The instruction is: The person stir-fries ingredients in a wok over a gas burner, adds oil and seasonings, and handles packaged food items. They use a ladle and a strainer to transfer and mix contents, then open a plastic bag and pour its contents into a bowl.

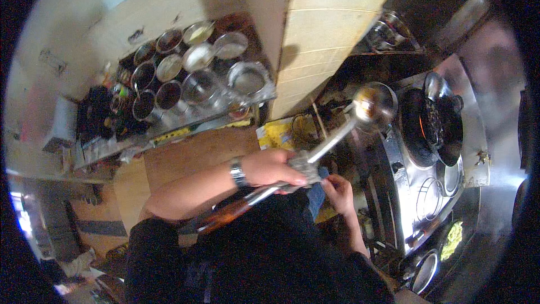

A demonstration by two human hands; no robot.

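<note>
A long-handled metal ladle slants across in front of me, its round bowl blurred at the upper right and its brown grip end at the lower left. Wrapped about the shaft is a grey, crumpled cloth. My left hand, with a metal watch band on the wrist, is closed on this cloth around the shaft. Beside the cloth's right side, my right hand has its fingers curled together. Whether it pinches a bit of bluish material there or something else is hard to make out.
At the right, a dark wok sits on a metal stove, another ladle resting in it. Chopped green food lies lower right, near a round pan. Several metal bowls crowd a left counter. A wall corner juts between.
</note>
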